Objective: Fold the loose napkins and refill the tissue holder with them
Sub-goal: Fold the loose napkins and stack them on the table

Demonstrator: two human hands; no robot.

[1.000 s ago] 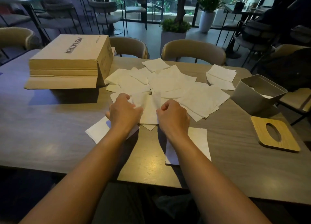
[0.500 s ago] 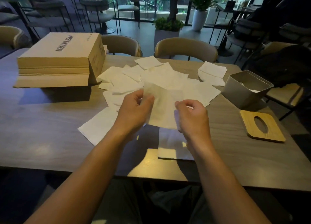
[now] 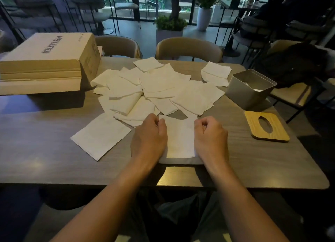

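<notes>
A white napkin (image 3: 179,138) lies flat on the table near its front edge, on top of another sheet. My left hand (image 3: 149,134) pinches its left edge and my right hand (image 3: 210,135) pinches its right edge. Behind it spreads a loose pile of several white napkins (image 3: 163,89). One single napkin (image 3: 101,134) lies to the left. The grey metal tissue holder (image 3: 250,89) stands open at the right with some white tissue inside. Its wooden lid (image 3: 265,126) with an oval slot lies flat in front of it.
A large cardboard box (image 3: 49,60) sits on the table's (image 3: 45,162) back left. Two napkins (image 3: 215,73) lie stacked behind the holder. Tan chairs (image 3: 188,47) stand along the far side, and one at the right holds a dark bag (image 3: 297,63).
Both hands lifted a napkin out of the pile, held it up, then brought it down flat near the table's front edge, onto the sheet lying there.
</notes>
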